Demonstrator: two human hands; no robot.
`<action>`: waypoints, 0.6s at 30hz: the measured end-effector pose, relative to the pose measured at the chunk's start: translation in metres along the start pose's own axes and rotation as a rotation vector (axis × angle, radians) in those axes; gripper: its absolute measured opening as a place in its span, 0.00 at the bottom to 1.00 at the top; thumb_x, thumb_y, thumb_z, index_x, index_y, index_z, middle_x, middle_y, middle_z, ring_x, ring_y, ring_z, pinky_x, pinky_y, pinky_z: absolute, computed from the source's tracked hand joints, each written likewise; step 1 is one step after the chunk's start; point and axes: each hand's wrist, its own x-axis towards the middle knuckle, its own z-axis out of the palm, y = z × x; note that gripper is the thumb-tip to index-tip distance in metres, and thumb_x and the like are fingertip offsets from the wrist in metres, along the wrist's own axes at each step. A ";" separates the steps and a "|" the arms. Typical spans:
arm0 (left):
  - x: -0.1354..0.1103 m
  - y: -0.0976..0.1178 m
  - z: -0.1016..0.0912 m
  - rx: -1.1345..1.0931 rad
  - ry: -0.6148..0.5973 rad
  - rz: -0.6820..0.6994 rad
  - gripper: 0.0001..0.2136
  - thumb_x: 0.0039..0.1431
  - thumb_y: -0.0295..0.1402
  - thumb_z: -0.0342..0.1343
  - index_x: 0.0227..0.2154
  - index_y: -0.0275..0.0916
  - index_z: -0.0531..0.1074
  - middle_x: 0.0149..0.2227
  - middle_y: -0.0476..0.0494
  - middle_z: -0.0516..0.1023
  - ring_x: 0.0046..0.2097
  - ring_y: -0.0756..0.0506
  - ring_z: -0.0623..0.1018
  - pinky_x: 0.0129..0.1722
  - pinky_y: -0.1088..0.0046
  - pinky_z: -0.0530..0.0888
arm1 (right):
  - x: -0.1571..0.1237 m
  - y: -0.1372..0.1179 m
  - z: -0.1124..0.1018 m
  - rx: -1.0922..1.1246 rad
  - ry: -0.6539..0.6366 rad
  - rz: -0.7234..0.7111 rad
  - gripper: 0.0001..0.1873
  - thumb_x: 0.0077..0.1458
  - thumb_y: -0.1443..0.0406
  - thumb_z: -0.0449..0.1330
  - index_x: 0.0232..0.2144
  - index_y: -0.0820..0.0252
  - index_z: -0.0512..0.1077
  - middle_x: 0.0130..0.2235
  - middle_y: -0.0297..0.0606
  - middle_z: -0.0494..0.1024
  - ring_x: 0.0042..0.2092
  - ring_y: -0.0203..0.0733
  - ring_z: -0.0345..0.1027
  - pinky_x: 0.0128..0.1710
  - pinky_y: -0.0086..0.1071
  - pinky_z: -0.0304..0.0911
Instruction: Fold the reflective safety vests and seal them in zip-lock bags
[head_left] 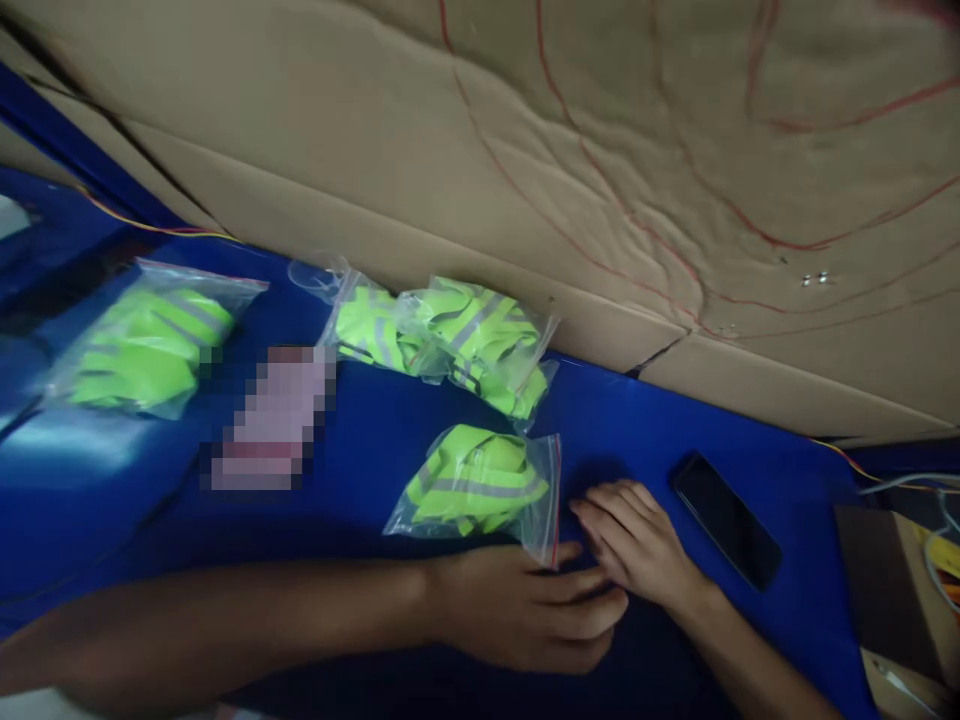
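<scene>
A clear zip bag with a folded neon-yellow reflective vest (480, 482) lies on the blue table (360, 470) in front of me. My left hand (525, 605) reaches in from the left, fingers together at the bag's lower right corner by the red zip strip. My right hand (637, 540) lies beside it, fingers stretched toward the same corner, touching the left hand's fingertips. Whether either hand pinches the bag edge is hard to make out.
Two more bagged vests (457, 335) lie at the back against a cardboard sheet (525, 150), and another bagged vest (146, 345) sits at far left. A black phone (726, 520) lies right of my hands. A cardboard box (896, 590) with cables stands at the right edge.
</scene>
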 end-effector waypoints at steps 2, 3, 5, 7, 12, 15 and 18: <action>0.000 -0.001 0.001 -0.057 -0.136 -0.041 0.18 0.69 0.34 0.51 0.57 0.42 0.77 0.62 0.37 0.75 0.60 0.40 0.77 0.60 0.64 0.75 | 0.004 0.004 0.004 -0.086 -0.053 0.076 0.20 0.67 0.68 0.56 0.60 0.58 0.72 0.56 0.50 0.80 0.56 0.53 0.76 0.54 0.48 0.72; 0.000 -0.002 0.001 -0.077 -0.193 -0.064 0.18 0.68 0.35 0.52 0.58 0.41 0.76 0.63 0.35 0.74 0.61 0.38 0.77 0.61 0.62 0.75 | 0.005 0.004 0.006 -0.123 -0.083 0.113 0.23 0.68 0.66 0.56 0.63 0.58 0.69 0.61 0.52 0.76 0.62 0.56 0.71 0.57 0.50 0.70; 0.000 -0.004 0.000 -0.099 -0.270 -0.104 0.19 0.68 0.37 0.52 0.57 0.42 0.77 0.65 0.35 0.72 0.63 0.37 0.75 0.64 0.60 0.73 | 0.004 0.004 0.008 -0.183 -0.146 0.139 0.29 0.69 0.64 0.56 0.70 0.59 0.62 0.70 0.54 0.65 0.71 0.60 0.57 0.63 0.57 0.64; 0.000 -0.008 -0.002 -0.132 -0.290 -0.133 0.20 0.70 0.40 0.48 0.58 0.45 0.77 0.67 0.40 0.71 0.66 0.39 0.72 0.64 0.61 0.74 | 0.001 0.004 0.010 -0.217 -0.202 0.157 0.36 0.70 0.61 0.56 0.74 0.61 0.51 0.74 0.55 0.54 0.76 0.62 0.42 0.67 0.61 0.58; -0.004 -0.013 -0.002 -0.328 -0.364 -0.198 0.29 0.73 0.50 0.42 0.67 0.39 0.66 0.72 0.44 0.63 0.72 0.41 0.64 0.63 0.62 0.74 | 0.000 0.006 0.010 -0.226 -0.260 0.205 0.41 0.71 0.59 0.53 0.76 0.64 0.39 0.77 0.52 0.40 0.78 0.59 0.32 0.70 0.61 0.53; -0.007 -0.009 0.001 -0.410 -0.423 -0.238 0.30 0.72 0.49 0.48 0.70 0.38 0.62 0.74 0.43 0.59 0.73 0.39 0.62 0.69 0.58 0.66 | 0.006 0.005 0.006 -0.194 -0.343 0.214 0.36 0.72 0.60 0.52 0.75 0.61 0.48 0.77 0.49 0.47 0.77 0.54 0.40 0.72 0.57 0.53; -0.009 -0.005 0.002 -0.382 -0.440 -0.252 0.36 0.65 0.48 0.60 0.71 0.39 0.60 0.75 0.43 0.57 0.74 0.36 0.59 0.74 0.53 0.54 | 0.010 0.004 0.003 -0.163 -0.343 0.233 0.32 0.72 0.59 0.52 0.74 0.60 0.54 0.75 0.49 0.53 0.77 0.54 0.44 0.73 0.57 0.52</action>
